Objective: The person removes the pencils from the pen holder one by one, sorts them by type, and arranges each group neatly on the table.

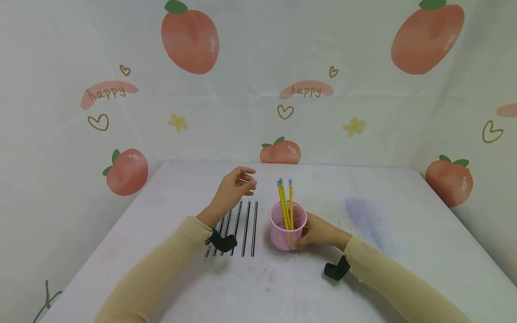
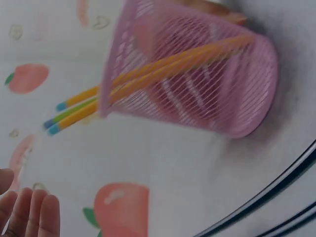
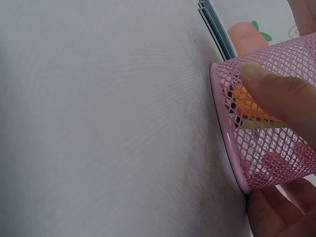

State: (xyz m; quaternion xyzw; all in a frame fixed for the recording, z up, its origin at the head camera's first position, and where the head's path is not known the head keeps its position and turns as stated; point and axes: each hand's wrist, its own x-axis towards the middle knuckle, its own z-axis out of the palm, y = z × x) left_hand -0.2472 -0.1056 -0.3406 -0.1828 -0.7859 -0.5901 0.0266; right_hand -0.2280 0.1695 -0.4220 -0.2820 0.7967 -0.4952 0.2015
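A pink mesh pen holder [image 1: 278, 240] stands upright on the table, with three pencils [image 1: 290, 204] leaning inside it, two orange-yellow and one green. My right hand [image 1: 323, 231] grips the holder from its right side; in the right wrist view the thumb [image 3: 281, 96] lies across the mesh near the base and fingers show on the opposite side. Left of the holder, my left hand [image 1: 236, 184] hovers over the far ends of several slim dark pencils [image 1: 245, 229], its fingers loosely bent and holding nothing. The left wrist view catches its fingertips [image 2: 37, 212] at the lower left corner.
The dark pencils lie side by side in a row, partly covered by the left wrist and its black camera [image 1: 224, 242]. A white cloth covers the table [image 1: 307, 291]. Behind it hangs a backdrop [image 1: 242, 116] printed with fruit. A bluish smudge [image 1: 367, 220] marks the cloth on the right.
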